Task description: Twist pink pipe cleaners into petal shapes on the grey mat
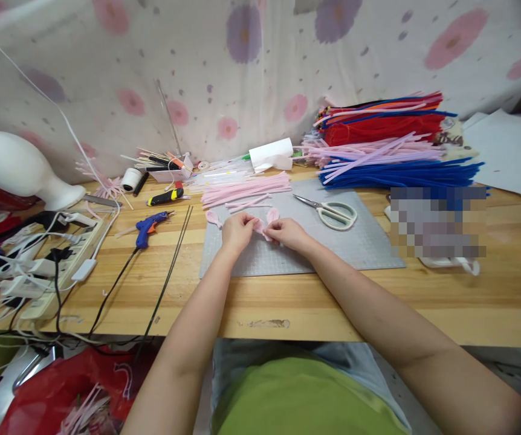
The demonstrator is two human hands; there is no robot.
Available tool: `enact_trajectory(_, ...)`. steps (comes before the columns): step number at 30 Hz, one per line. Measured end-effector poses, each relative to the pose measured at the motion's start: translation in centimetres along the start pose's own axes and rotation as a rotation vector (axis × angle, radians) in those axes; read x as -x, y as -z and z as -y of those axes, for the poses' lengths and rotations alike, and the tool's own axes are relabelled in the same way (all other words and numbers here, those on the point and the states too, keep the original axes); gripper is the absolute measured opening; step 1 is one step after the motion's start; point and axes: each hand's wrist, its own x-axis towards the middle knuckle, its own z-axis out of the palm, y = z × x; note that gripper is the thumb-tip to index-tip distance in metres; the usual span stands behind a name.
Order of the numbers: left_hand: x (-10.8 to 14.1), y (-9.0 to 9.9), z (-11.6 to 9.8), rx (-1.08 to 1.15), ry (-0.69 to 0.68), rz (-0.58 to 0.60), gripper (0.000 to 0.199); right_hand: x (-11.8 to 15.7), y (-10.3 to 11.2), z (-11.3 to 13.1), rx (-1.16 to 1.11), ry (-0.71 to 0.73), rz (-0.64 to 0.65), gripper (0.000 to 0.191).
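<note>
Both my hands meet over the grey cutting mat (369, 248), pinching a pink pipe-cleaner shape (258, 226) between them. My left hand (239, 232) is closed on its left side. My right hand (288, 233) grips it from the right, and a pink loop (272, 214) rises beside those fingertips. Left of my left hand lies another pink loop (213, 217); whether it joins the held piece, I cannot tell. Just behind my hands are loose pink pipe cleaners (246, 188). Scissors (333, 214) with pale handles rest on the mat to the right.
A blue glue gun (148, 228), thin dark rods (170, 272) and a yellow-black utility knife (165, 197) lie left. Farther left is a power strip (79, 254) with tangled cables. Blue pipe cleaners (401, 174) and red bundles (378, 128) are stacked back right, near white paper (509, 151).
</note>
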Motion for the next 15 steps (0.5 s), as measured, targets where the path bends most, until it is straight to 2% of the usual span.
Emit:
enact_trajectory(2, 0.1, 0.2, -0.5, -0.134, -0.044, -0.025, 0.016, 0.0, -0.1, 0.1, 0.01, -0.006, -0.003, 0.022)
enact_trajectory(4, -0.2, 0.3, -0.8, -0.172, -0.081, -0.018, 0.017, 0.0, 0.0, 0.2, 0.022, -0.006, -0.002, 0.024)
enact_trajectory(8, -1.7, 0.8, 0.1, -0.075, -0.122, 0.113, 0.017, -0.3, 1.4, -0.1, 0.001, -0.011, -0.039, 0.031)
enact_trajectory(11, -2.8, 1.3, 1.4, -0.052, -0.087, 0.233, 0.013, -1.0, 3.1, -1.0, 0.063, -0.024, -0.238, 0.031)
enact_trajectory(13, -3.2, 1.4, 1.9, -0.046, -0.074, 0.264, 0.012, -1.6, 3.7, -1.7, 0.171, -0.012, -0.384, 0.024)
enact_trajectory(15, -3.4, 1.3, 1.9, -0.02, -0.072, 0.25, 0.011, -2.1, 3.6, -2.3, 0.225, 0.026, -0.408, 0.032)
